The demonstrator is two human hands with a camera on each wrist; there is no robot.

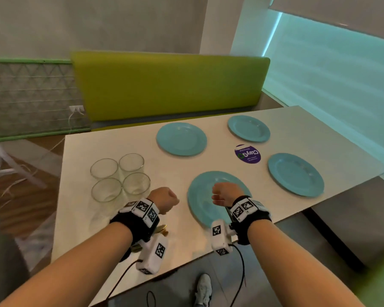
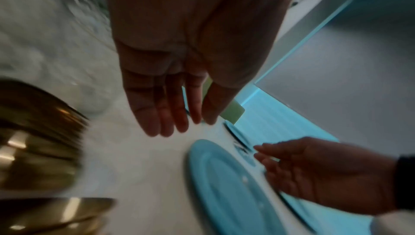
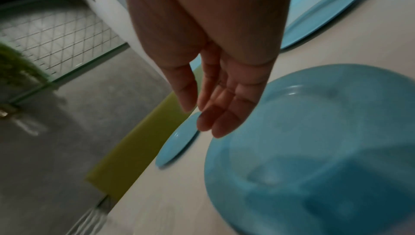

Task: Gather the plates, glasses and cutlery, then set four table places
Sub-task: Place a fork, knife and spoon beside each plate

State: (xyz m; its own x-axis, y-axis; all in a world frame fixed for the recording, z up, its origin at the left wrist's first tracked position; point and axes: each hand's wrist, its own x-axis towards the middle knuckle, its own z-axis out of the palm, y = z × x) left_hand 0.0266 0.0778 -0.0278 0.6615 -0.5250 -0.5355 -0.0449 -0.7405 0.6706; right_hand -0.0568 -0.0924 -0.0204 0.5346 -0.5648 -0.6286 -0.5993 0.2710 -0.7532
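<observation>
I note four blue plates (image 1: 218, 197) laid on the white table (image 1: 120, 147); my right hand (image 1: 225, 193) hangs above the nearest, fingers relaxed, holding nothing. Left hand (image 1: 163, 199), likewise loose, sits beside four glasses (image 1: 120, 176); gold cutlery (image 2: 38, 132) lies near the front edge.

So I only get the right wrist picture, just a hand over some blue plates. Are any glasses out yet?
Observer: Yes, four glasses stand in a tight square on the table, left of the plates and not beside any of them.
Operator: And the cutlery?
Observer: Gold cutlery lies near the table's front edge, under the left wrist.
Operator: Is the other hand holding any of it?
Observer: No, the left hand has its fingers straight and holds nothing.
</observation>
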